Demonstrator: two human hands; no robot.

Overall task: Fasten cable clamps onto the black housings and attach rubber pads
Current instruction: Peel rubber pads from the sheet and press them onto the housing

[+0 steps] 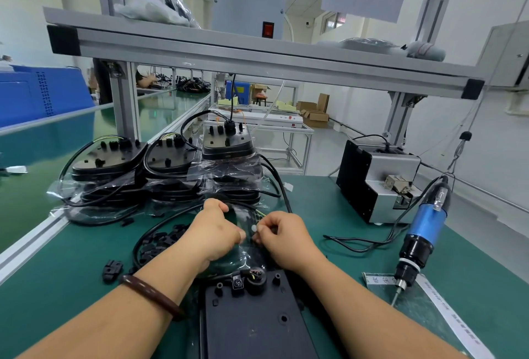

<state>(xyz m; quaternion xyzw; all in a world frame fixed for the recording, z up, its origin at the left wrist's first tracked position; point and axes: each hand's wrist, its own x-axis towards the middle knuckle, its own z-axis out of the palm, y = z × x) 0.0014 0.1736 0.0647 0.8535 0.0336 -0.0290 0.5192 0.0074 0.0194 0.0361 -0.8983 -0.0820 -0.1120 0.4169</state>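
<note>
1. hands meet over the green mat (329,215), just beyond the far end of the nearest black housing (257,321), with the left hand (211,232) and the right hand (283,234) almost touching.
2. the left hand's fingers are curled round a piece of clear film (246,250) and grip it, with the thumb raised at the top; a dark bracelet (151,295) sits on that wrist.
3. the right hand's thumb and forefinger are pinched together on a small round white pad (254,228), which sits on the film between the two hands.
4. the black housing lies flat at 6 o'clock from the hands, with small fittings at its far end partly under the film.
5. loose black cable clamps (163,240) lie in a heap at 9 o'clock from the left hand, inside a loop of black cable (143,241); a single clamp (112,268) lies apart at 8 o'clock.
6. three stacks of housings (108,164) in clear wrapping stand side by side from 11 to 12 o'clock, with cables trailing from them.
7. a blue screwdriver (426,227) stands tilted at 3 o'clock, its bit pointing down at a clear bag (423,310) with a printed white strip.
8. a grey and black machine (375,178) stands at 2 o'clock, behind the screwdriver.
</note>
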